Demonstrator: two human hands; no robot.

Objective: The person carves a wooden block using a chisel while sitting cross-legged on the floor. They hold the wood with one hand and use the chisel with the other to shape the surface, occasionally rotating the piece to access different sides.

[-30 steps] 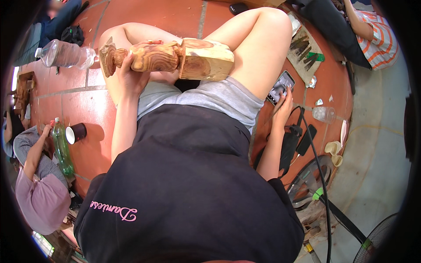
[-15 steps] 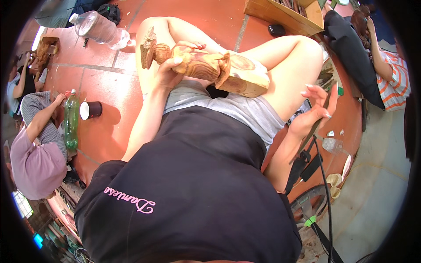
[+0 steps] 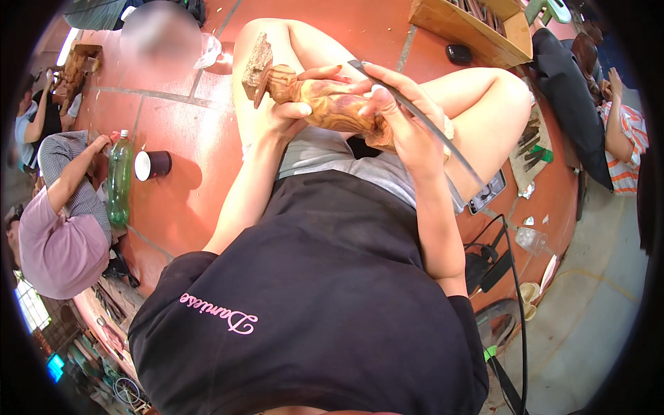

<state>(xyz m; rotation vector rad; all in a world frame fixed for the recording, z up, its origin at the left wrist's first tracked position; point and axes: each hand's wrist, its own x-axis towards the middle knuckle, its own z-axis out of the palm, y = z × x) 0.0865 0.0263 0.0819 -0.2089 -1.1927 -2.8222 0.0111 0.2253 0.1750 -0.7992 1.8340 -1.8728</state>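
Note:
A carved, turned piece of wood [image 3: 339, 109] with strong brown grain lies across my lap, its rough square end at upper left. My left hand [image 3: 285, 114] is wrapped round it near the narrow neck. My right hand [image 3: 418, 128] is over the other end, its fingertips at the wood. Held in that hand is a long thin dark strip that looks like a flat file [image 3: 460, 158]; it slants from the index fingertip down past the palm. My right hand hides much of the wood's right end.
On the tiled floor stand a green bottle [image 3: 120, 181] and a dark cup [image 3: 158, 166] at left. A cardboard box [image 3: 477, 34] of tools and a small black case [image 3: 458, 53] lie ahead. At right are a phone [image 3: 488, 191], a cable [image 3: 515, 277] and a clear plastic cup [image 3: 531, 240]. Other people sit on both sides.
My right hand has moved left and forward from beside my knee to the wood, bringing the file with it. My left hand keeps its hold on the wood.

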